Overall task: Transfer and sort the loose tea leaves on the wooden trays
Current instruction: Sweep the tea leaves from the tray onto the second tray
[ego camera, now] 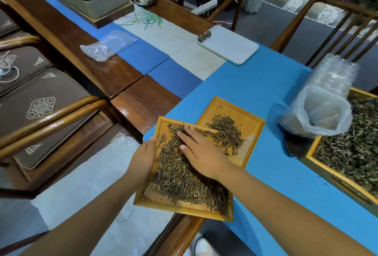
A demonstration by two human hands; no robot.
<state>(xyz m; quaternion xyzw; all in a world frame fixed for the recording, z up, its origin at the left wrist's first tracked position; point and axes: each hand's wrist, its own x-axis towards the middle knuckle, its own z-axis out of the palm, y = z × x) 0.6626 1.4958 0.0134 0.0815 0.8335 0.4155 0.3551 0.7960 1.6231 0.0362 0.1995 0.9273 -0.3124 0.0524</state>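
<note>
Blue cloth covers the near part of a long wooden table (126, 75), with wooden chairs around it.

From the head view, the left hand (143, 158) holds the left edge of a small wooden tray (184, 207), fingers curled under the rim. This tray is lifted and tipped, its far end over the near corner of a second wooden tray (250, 131) that lies flat on the cloth. The right hand (201, 153) lies flat on the tea leaves (184, 180) in the held tray, fingers straight and pointing far and left. A thin wooden stick (202, 130) lies by its fingertips; I cannot tell if the hand grips it.

Most leaves sit in the near half of the held tray. A smaller pile (227, 133) is already on the flat tray, just right of the fingertips. So the leaves need to go far and right, along the long side of the held tray, and the right hand is the closer one to push them.

On the right are a clear bag (319, 112) and a big tray of leaves (351, 149). Farther off sits a white dish (231, 47).
</note>
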